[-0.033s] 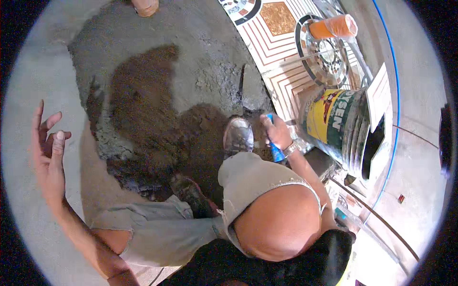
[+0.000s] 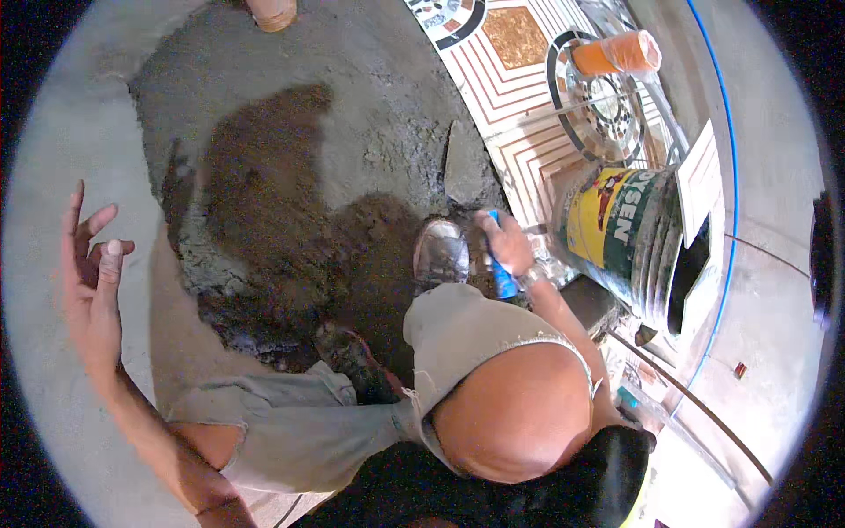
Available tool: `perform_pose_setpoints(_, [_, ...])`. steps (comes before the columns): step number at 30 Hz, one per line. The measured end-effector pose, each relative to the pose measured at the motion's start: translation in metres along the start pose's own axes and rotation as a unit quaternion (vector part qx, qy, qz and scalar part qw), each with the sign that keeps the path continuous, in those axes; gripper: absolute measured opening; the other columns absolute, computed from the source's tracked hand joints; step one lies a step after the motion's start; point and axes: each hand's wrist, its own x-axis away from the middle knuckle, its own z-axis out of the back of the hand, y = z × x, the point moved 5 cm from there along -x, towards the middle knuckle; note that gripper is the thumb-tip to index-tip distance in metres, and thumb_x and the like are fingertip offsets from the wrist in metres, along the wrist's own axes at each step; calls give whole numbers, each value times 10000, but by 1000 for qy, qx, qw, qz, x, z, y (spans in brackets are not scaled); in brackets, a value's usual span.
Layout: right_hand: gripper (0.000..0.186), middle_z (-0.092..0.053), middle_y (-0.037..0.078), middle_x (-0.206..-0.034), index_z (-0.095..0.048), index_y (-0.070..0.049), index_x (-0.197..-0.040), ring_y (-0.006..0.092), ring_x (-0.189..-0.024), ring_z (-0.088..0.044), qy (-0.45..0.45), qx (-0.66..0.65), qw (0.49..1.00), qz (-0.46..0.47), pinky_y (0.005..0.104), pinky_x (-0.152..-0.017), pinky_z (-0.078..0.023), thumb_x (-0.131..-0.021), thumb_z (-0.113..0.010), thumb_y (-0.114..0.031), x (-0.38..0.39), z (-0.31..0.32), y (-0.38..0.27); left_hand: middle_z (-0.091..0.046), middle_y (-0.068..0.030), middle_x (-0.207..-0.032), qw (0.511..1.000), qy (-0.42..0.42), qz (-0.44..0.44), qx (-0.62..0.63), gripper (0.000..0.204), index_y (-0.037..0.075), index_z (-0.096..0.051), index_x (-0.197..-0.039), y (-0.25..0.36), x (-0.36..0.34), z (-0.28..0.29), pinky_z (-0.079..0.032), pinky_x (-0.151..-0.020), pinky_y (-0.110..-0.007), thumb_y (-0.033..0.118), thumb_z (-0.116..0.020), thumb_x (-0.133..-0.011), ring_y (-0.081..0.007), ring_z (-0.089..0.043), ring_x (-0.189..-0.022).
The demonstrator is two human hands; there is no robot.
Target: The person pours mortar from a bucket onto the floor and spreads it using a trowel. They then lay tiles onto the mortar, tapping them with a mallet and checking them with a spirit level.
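My right hand (image 2: 509, 246) is wrapped round the blue handle (image 2: 503, 278) of a trowel, just right of my shoe (image 2: 442, 253). Ahead of the hand, the trowel's grey pointed blade (image 2: 466, 167) lies against the wet mortar (image 2: 378, 106), close to the edge of the patterned tiles (image 2: 519, 132). Part of the joint between handle and blade is hidden by my fingers. Out at the left, my left hand (image 2: 99, 273) is raised over the pale floor, fingers apart and holding nothing.
At the right a tipped green and yellow bucket (image 2: 607, 220) has a tile piece (image 2: 697, 189) leaning at its mouth. An orange pipe (image 2: 616, 53) stands on the tiles, with another pipe stub (image 2: 271, 12) at the top. A blue hose (image 2: 729, 150) runs along the right side.
My right hand has shifted very slightly left with the trowel, and the blade has turned so its flat face shows more. My left hand stays nearly still.
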Motion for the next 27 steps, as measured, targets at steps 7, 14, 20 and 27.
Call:
perform_pose_setpoints(7, [342, -659, 145, -701, -659, -21, -1014, 253, -601, -642, -78, -40, 995, -45, 388, -591, -499, -919, -567, -336, -25, -54, -23, -545, -72, -1211, 1000, 4, 6, 29, 618, 140, -350, -1478, -3, 1, -3, -447, -797, -254, 125, -590, -909, -69, -486, -799])
perform_pose_setpoints(14, [249, -654, 246, -906, -588, -16, -1002, 390, -820, -658, -197, 353, 790, 461, 479, -627, -535, -928, -505, -240, -10, -161, -95, -551, -68, -1201, 998, -26, -1, 58, 652, 148, -345, -1481, 10, 9, -9, -439, -823, -245, 48, -608, -893, -89, -483, -790])
perform_pose_setpoints(20, [357, -674, 248, -811, -580, 19, -977, 409, -760, -680, -127, 344, 857, 362, 499, -685, -555, -878, -530, -320, -27, -152, -148, -565, -56, -1179, 999, -24, 35, 21, 687, 164, -361, -1475, 15, 8, -12, -443, -787, -249, 68, -656, -861, -90, -478, -786])
perform_pose_setpoints(27, [385, -667, 239, -802, -568, -17, -1014, 419, -758, -660, 81, 381, 903, 182, 510, -710, -524, -874, -604, -374, -62, 24, -131, -582, -82, -1207, 996, -50, -52, 48, 681, 124, -378, -1457, 46, 11, -24, -475, -815, -291, 33, -636, -834, -127, -553, -839])
